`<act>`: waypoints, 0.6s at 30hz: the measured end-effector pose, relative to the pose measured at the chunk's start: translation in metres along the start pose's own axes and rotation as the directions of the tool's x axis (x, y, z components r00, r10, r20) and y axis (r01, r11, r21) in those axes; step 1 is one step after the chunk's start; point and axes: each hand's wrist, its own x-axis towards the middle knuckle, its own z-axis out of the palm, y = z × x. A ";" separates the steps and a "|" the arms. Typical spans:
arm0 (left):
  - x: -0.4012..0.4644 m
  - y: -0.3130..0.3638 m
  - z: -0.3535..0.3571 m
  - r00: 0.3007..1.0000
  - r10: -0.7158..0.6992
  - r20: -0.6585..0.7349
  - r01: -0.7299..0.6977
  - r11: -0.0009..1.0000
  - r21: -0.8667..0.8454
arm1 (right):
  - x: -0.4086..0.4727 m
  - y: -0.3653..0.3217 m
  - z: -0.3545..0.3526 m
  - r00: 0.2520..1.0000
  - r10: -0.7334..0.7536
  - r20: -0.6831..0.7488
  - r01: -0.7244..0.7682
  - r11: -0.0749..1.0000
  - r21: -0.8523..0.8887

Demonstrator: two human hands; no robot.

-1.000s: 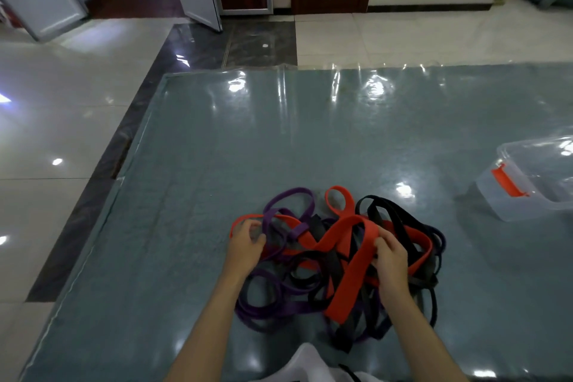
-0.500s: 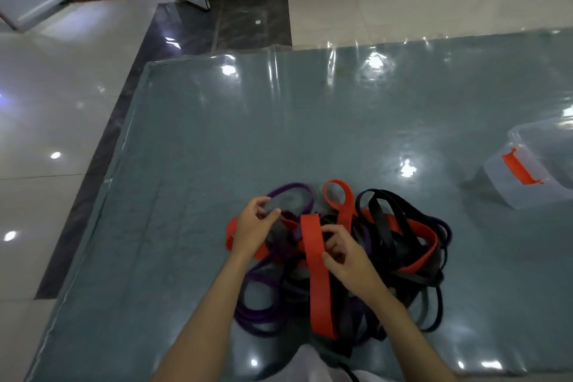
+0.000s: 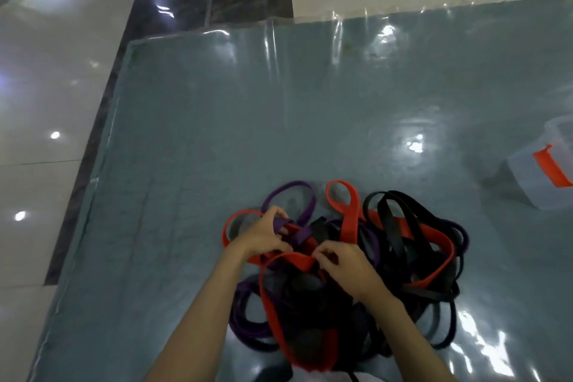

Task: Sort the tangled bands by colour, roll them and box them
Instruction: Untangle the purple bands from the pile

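A tangled heap of red, purple and black bands lies on the near middle of the table. A wide red band [image 3: 273,298] loops from the heap toward me. My right hand [image 3: 344,266] pinches that red band at its top bend. My left hand [image 3: 263,235] grips a purple band [image 3: 302,232] where it crosses a thin red loop [image 3: 229,226]. Black bands [image 3: 393,226] pile up on the right side of the heap. A clear plastic box [image 3: 539,176] with an orange latch stands at the right edge.
The table [image 3: 279,108] wears a shiny grey-green plastic cover; its left edge and far edge drop to a tiled floor [image 3: 40,96]. The box is partly cut off by the frame's right side.
My right hand moved left and drew the wide red band into a loop toward me. My left hand took hold of the purple band. The view tilted further down.
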 end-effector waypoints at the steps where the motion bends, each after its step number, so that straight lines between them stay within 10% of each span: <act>1: -0.001 -0.003 -0.003 0.999 0.006 0.033 -0.006 1.000 0.013 | 0.005 0.000 -0.001 0.996 -0.013 -0.083 0.016 0.999 0.034; 5: -0.005 -0.012 -0.002 0.997 0.060 -0.047 -0.060 0.998 0.007 | 0.027 -0.008 0.001 0.945 -0.089 -0.314 0.104 0.994 0.030; 11: -0.015 -0.023 0.023 0.937 0.138 -0.321 -0.192 0.971 -0.145 | 0.053 -0.004 -0.001 0.996 -0.009 0.089 0.047 0.900 -0.434; 18: -0.035 -0.023 0.040 0.779 0.200 -0.595 -0.380 0.904 -0.195 | 0.053 -0.012 -0.013 0.996 -0.071 -0.062 0.040 0.915 -0.402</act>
